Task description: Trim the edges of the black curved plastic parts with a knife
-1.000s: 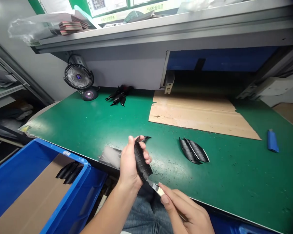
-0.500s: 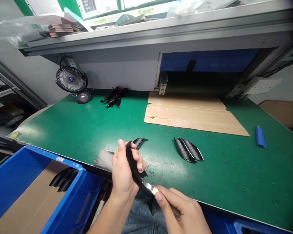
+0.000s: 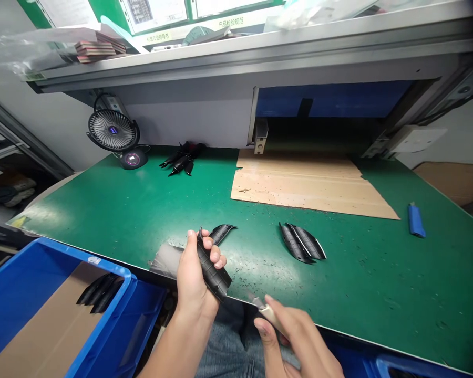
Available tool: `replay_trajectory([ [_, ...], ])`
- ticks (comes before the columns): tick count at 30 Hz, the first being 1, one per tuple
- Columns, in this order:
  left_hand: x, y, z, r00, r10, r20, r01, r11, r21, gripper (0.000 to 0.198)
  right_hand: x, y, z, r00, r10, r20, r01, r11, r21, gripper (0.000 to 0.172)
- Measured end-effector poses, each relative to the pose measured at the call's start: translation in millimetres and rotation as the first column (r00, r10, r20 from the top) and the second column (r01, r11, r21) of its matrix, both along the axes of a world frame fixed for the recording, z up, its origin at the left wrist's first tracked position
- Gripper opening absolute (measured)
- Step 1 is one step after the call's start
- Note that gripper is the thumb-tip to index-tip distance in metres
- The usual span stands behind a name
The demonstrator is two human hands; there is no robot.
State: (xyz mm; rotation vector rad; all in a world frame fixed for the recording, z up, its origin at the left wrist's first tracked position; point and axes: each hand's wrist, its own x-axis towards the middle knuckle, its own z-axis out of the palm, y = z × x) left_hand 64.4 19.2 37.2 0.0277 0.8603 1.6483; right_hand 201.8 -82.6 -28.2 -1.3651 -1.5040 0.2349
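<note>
My left hand [image 3: 197, 273] is closed round a black curved plastic part [image 3: 213, 270] with a grid of lines on its face, held above the table's front edge. In my right hand [image 3: 295, 336] is a craft knife [image 3: 271, 314] with a pale handle; its blade, a little blurred, points up and left, apart from the part. Just behind my left hand lies another black curved part [image 3: 223, 232], partly hidden by the fingers. A pair of similar black parts [image 3: 302, 242] rests on the table to the right.
Dark shavings dot the green table [image 3: 358, 294]. A cardboard sheet [image 3: 307, 184] lies at the back, a blue-handled tool [image 3: 416, 220] at the right. A fan [image 3: 114, 130] and a pile of black parts [image 3: 183, 157] stand back left. A blue bin [image 3: 122, 270] holding several parts [image 3: 100, 291] is at the left.
My right hand has drawn the knife away from the part, down and to the right. The part in my left hand has turned, so its gridded face now shows.
</note>
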Motion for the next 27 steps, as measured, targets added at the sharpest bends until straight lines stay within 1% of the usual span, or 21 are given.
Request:
replay_trajectory([
  [1, 1, 0, -1.1, 1.0, -0.012, 0.019, 0.012, 1.0, 0.002, 0.021, -2, 4, 2.2, 0.987, 0.027, -0.16, -0.041, 0.996, -0.085, 0.022],
  [2, 3, -2, -2.0, 0.999, -0.039, 0.024, 0.039, 0.999, 0.008, 0.021, -4, 9, 5.5, 0.948, 0.054, -0.315, -0.116, 0.976, -0.184, 0.027],
  [3, 7, -5, -2.7, 0.997, -0.079, 0.009, 0.079, 0.997, 0.019, 0.021, -7, 15, 9.7, 0.889, 0.081, -0.45, -0.224, 0.935, -0.275, 0.032],
  [4, 11, -9, -3.2, 0.992, -0.124, -0.027, 0.125, 0.992, 0.034, 0.022, -12, 22, 14.2, 0.825, 0.096, -0.556, -0.335, 0.876, -0.347, 0.036],
  [5, 16, -13, -3.4, 0.983, -0.162, -0.081, 0.167, 0.985, 0.052, 0.024, -16, 27, 18.4, 0.771, 0.098, -0.63, -0.426, 0.814, -0.395, 0.039],
  [6, 20, -17, -3.4, 0.972, -0.186, -0.144, 0.198, 0.978, 0.068, 0.027, -21, 31, 21.8, 0.734, 0.09, -0.673, -0.485, 0.763, -0.427, 0.039],
  [7, 22, -20, -3.4, 0.959, -0.192, -0.208, 0.212, 0.974, 0.081, 0.03, -25, 34, 23.8, 0.72, 0.077, -0.689, -0.509, 0.733, -0.45, 0.039],
  [8, 22, -20, -3.4, 0.948, -0.177, -0.264, 0.208, 0.974, 0.092, 0.032, -28, 35, 24.0, 0.733, 0.068, -0.677, -0.503, 0.724, -0.472, 0.039],
  [10, 11, -10, -5.5, 0.932, -0.096, -0.349, 0.152, 0.979, 0.136, 0.034, -27, 31, 19.3, 0.807, 0.075, -0.586, -0.435, 0.748, -0.502, 0.044],
  [12, -13, 15, -12.6, 0.881, -0.017, -0.472, 0.112, 0.979, 0.173, 0.035, -15, 23, 9.4, 0.893, 0.09, -0.441, -0.338, 0.78, -0.526, 0.05],
  [13, -27, 31, -18.7, 0.822, 0.006, -0.57, 0.112, 0.979, 0.172, 0.035, -4, 21, 3.8, 0.932, 0.081, -0.354, -0.272, 0.8, -0.534, 0.051],
  [14, -41, 48, -26.4, 0.711, -0.06, -0.701, 0.184, 0.978, 0.103, 0.039, 9, 21, -1.6, 0.967, 0.06, -0.249, -0.189, 0.822, -0.537, 0.05],
  [15, -54, 65, -35.2, 0.655, -0.126, -0.745, 0.228, 0.973, 0.035, 0.042, 23, 23, -6.5, 0.991, 0.026, -0.133, -0.093, 0.843, -0.531, 0.048],
  [16, -64, 80, -44.8, 0.612, -0.179, -0.77, 0.265, 0.964, -0.014, 0.044, 37, 29, -10.5, 1.0, -0.014, -0.019, 0.002, 0.859, -0.512, 0.045],
  [18, -76, 104, -63.4, 0.53, -0.256, -0.808, 0.316, 0.944, -0.093, 0.047, 61, 48, -15.9, 0.984, -0.086, 0.157, 0.15, 0.876, -0.459, 0.037],
  [19, -78, 112, -71.3, 0.494, -0.27, -0.827, 0.33, 0.938, -0.109, 0.045, 70, 60, -17.2, 0.973, -0.112, 0.203, 0.193, 0.876, -0.443, 0.032],
  [21, -74, 121, -82.0, 0.436, -0.262, -0.861, 0.346, 0.932, -0.109, 0.036, 78, 85, -17.7, 0.963, -0.134, 0.235, 0.23, 0.864, -0.448, 0.024],
  [23, -67, 121, -84.6, 0.419, -0.217, -0.882, 0.337, 0.939, -0.071, 0.026, 77, 103, -15.8, 0.957, -0.128, 0.262, 0.242, 0.85, -0.469, 0.028],
  [24, -64, 118, -83.1, 0.429, -0.187, -0.884, 0.32, 0.946, -0.045, 0.024, 76, 107, -13.9, 0.956, -0.117, 0.268, 0.238, 0.843, -0.482, 0.031],
  [25, -61, 112, -80.1, 0.453, -0.155, -0.878, 0.297, 0.955, -0.015, 0.024, 74, 109, -11.2, 0.959, -0.1, 0.265, 0.224, 0.84, -0.494, 0.032],
  [27, -53, 92, -70.8, 0.529, -0.098, -0.843, 0.249, 0.968, 0.043, 0.026, 70, 102, -2.9, 0.973, -0.037, 0.226, 0.151, 0.848, -0.509, 0.027],
])
